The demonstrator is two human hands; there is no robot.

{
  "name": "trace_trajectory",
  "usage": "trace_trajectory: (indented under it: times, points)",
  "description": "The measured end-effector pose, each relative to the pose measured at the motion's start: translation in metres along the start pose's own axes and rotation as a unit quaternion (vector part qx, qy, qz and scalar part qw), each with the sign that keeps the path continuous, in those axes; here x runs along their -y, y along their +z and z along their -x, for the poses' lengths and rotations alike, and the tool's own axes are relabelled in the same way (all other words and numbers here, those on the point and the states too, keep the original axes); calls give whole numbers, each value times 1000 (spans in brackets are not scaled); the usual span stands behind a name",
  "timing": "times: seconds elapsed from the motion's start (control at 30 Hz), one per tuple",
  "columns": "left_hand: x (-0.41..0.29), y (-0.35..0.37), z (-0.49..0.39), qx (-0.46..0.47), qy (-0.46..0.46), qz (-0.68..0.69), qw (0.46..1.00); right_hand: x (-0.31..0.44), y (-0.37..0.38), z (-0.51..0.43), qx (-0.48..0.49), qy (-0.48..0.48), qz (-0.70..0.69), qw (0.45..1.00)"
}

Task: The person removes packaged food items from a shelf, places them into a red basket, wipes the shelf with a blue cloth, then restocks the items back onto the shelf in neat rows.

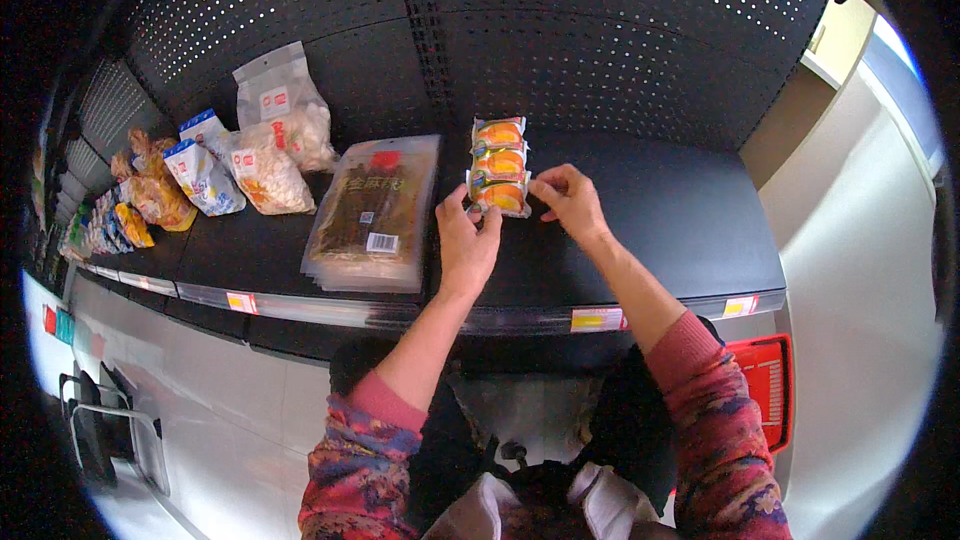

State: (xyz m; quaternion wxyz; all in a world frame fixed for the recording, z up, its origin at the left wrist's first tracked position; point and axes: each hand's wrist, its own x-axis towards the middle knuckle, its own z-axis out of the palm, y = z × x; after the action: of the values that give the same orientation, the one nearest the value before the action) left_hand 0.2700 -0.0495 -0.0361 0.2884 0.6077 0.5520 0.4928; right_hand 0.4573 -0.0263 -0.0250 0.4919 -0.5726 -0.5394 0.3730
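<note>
Several orange-and-yellow snack packets stand in a row running from back to front on the black shelf, the nearest being the front packet (501, 197). At its near left corner is my left hand (469, 240), thumb at the front edge and forefinger along the left side, the two spread apart. My right hand (576, 202) has its fingers bent, with the fingertips close to the packet's right edge. Whether those fingertips pinch the wrapper is not clear. Left of my left hand lies a stack of flat clear plastic food packs (367, 214) bearing writing.
Farther left stand a puffed-snack bag (271, 172), a blue-and-white pouch (204, 178) and brown-yellow bags (161, 195). A price-tag rail (510, 319) edges the black shelf (660, 217). Perforated back panels (570, 67) rise behind. A red shopping basket (776, 390) stands at lower right.
</note>
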Motion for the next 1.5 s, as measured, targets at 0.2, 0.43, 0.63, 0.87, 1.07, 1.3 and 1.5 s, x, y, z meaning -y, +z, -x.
trace_trajectory:
  times: [0.2,0.43,0.63,0.87,1.07,1.3,1.5]
  points:
    - [-32,1,34,63,98,53,992,53,-69,35,-50,-71,-67,994]
    - [-49,18,78,231,137,78,960,8,-202,168,-299,-118,33,946]
    - [-62,34,125,319,185,86,925,-234,-304,332,-360,94,176,911]
    - [-78,47,197,346,174,131,913,-409,-247,443,-138,303,253,908]
    - [-91,42,244,331,210,167,904,-374,-207,422,-160,283,255,911]
    - [-89,43,279,369,315,193,853,-343,-191,406,-238,72,294,923]
    - [-84,36,286,409,320,128,845,-320,-219,420,-246,178,365,880]
